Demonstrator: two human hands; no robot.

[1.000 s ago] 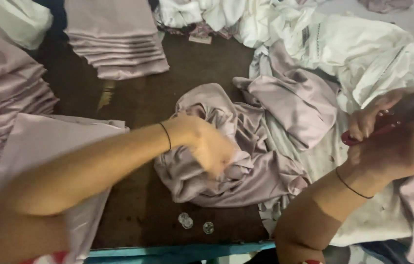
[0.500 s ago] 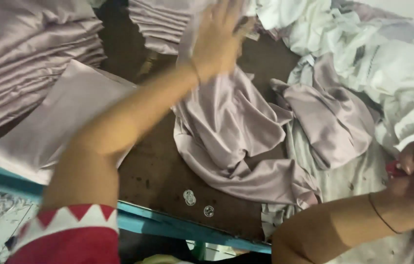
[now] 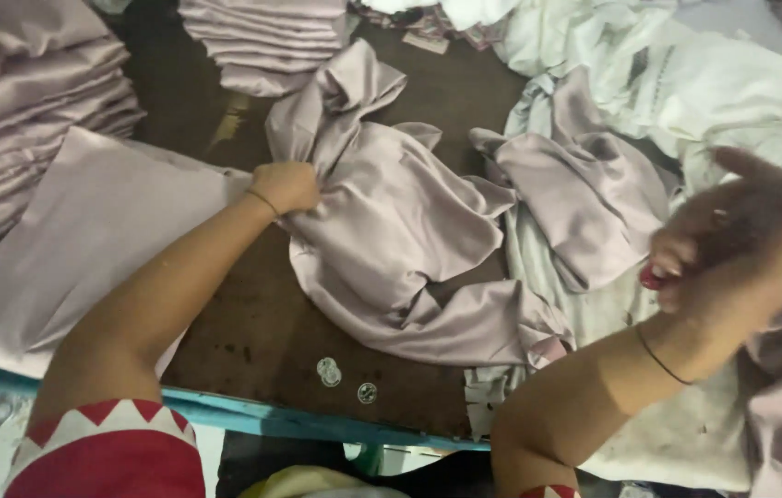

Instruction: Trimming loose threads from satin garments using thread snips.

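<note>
My left hand (image 3: pixel 286 186) is closed on the edge of a crumpled mauve satin cloth (image 3: pixel 391 240) that lies spread across the dark brown table (image 3: pixel 252 332). My right hand (image 3: pixel 732 231), blurred with motion, hovers at the right over a heap of fabric and grips a small red-handled object (image 3: pixel 651 275), perhaps a pair of snips. A second mauve satin piece (image 3: pixel 585 189) lies bunched just right of the first.
Stacks of folded mauve satin stand at the left (image 3: pixel 22 111) and at the back (image 3: pixel 262 41). One flat folded piece (image 3: pixel 95 240) lies beside my left arm. White fabric (image 3: pixel 686 83) is piled at the right. Small round clear discs (image 3: pixel 328 372) rest near the blue table edge (image 3: pixel 317 424).
My left hand has come down from high above the table and pulled the satin cloth toward the left. My right hand has lifted and swung up, blurred.
</note>
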